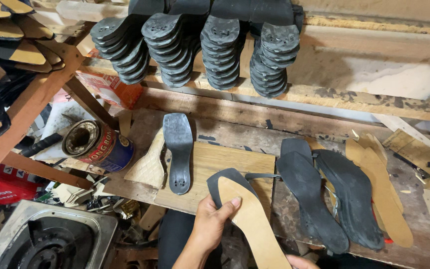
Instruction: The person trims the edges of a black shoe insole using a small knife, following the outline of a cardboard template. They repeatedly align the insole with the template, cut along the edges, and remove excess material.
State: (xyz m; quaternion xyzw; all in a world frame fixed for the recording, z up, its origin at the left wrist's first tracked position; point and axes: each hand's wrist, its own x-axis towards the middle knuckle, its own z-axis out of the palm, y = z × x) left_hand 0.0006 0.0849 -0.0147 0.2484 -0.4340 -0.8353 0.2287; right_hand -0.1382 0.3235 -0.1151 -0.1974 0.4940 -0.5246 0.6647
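Gripping a tan insole (252,224) laid on a dark shoe sole (221,183), our left hand (210,224) clasps both near their rounded end, thumb on top, low in the centre of the frame. Our right hand (299,261) peeks in at the bottom edge by the insole's other end; we cannot tell whether it grasps. Under them lies a pale wooden board (215,162) on the worn tabletop (255,124), bearing a grey sole (178,149). To the right rest two black soles (324,199) and tan insoles (381,194). A tin can (98,144) lies at left; stacked black heels (200,50) line the top.
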